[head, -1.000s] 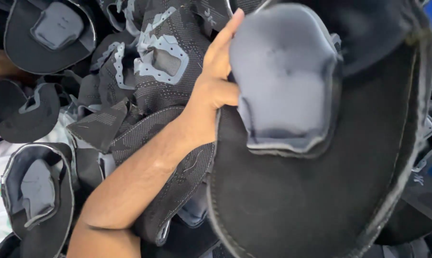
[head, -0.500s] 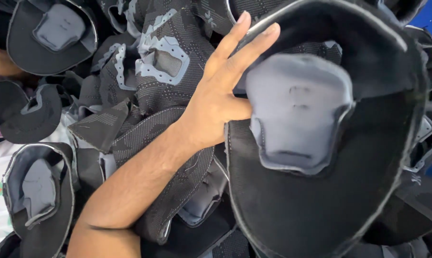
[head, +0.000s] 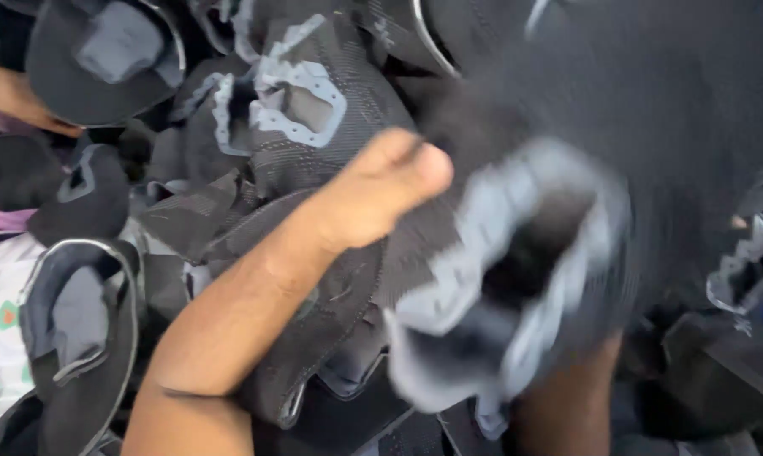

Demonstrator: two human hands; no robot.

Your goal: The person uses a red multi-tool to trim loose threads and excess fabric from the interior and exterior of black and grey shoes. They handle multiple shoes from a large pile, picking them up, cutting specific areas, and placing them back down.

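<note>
My left hand (head: pixel 381 190) is curled, fingers together, against a blurred black shoe upper (head: pixel 516 279) with grey trim at my three o'clock. It looks light and floppy; pinch the trimmed edge. Right hand's state I cannot tell.

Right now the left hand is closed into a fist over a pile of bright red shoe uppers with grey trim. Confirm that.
Not quite: the colour is wrong. The head view shows the left hand closed into a fist over a pile of black shoe uppers with grey trim, not red ones. The blurred piece beside the hand is also black and grey.
</note>
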